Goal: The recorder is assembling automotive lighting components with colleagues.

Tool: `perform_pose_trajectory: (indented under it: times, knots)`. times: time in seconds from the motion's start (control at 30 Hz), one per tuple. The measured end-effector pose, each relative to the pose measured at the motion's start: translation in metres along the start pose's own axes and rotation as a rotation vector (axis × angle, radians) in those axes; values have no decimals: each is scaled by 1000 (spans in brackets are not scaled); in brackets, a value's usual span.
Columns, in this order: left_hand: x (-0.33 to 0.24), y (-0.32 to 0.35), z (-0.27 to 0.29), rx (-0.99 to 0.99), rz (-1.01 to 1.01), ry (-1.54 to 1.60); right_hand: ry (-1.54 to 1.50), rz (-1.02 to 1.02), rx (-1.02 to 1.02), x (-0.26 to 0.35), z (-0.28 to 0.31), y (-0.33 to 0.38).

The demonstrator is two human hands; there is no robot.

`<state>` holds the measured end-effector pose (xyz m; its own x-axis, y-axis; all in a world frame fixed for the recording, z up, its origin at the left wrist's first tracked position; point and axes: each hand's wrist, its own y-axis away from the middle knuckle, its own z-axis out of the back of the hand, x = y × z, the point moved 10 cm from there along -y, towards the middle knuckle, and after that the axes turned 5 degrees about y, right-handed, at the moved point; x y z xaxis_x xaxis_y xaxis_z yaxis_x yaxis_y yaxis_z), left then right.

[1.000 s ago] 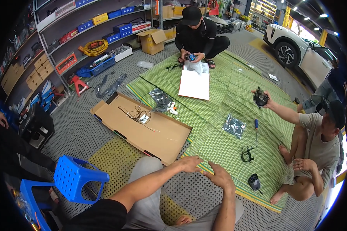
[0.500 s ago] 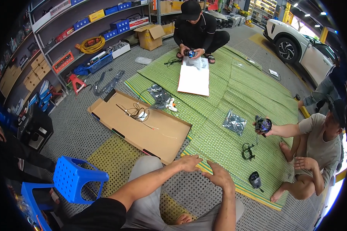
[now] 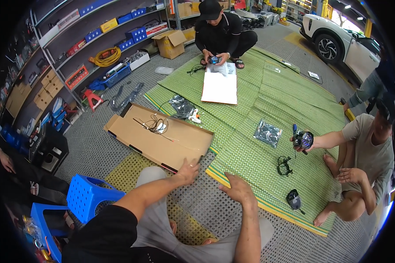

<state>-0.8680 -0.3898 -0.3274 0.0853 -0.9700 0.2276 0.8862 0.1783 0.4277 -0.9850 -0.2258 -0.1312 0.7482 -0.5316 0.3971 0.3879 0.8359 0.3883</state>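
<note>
My left hand (image 3: 188, 172) is at the near right edge of a long, shallow cardboard box (image 3: 180, 142), fingers stretched toward its rim and seemingly touching it. Inside the box lie a coil of thin black cable (image 3: 152, 126) and a small white piece (image 3: 161, 128). Over the yellow-edged border of the green woven mat (image 3: 272, 184), my right hand (image 3: 240, 189) is held with thumb and fingers apart, holding nothing. Whether it touches the mat I cannot tell.
A person across the mat holds a round lens-like part (image 3: 214, 60) above a white box (image 3: 219, 87). Another at right holds a similar part (image 3: 303, 140). Nearby lie a plastic-bagged item (image 3: 267, 133), a black bracket (image 3: 284, 165) and a blue stool (image 3: 87, 197) at left.
My left hand has moved left from the mat's edge to the cardboard box. My right hand has shifted slightly left. The person at right has raised the round part a little.
</note>
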Motion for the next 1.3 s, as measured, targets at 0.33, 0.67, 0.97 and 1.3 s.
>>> perform_pose_trajectory:
  times: [0.33, 0.67, 0.97, 1.3]
  knots:
    - [132, 54, -59, 736, 486, -87, -152, 91, -44, -2, 14, 8]
    - [174, -70, 218, 54, 235, 362, -303, 16, -126, -70, 29, -1]
    - [179, -157, 178, 26, 297, 533, -282, -90, -193, -90, 59, 27]
    - [283, -304, 74, -51, 612, 1105, -79, -427, -1, -123, 98, 88]
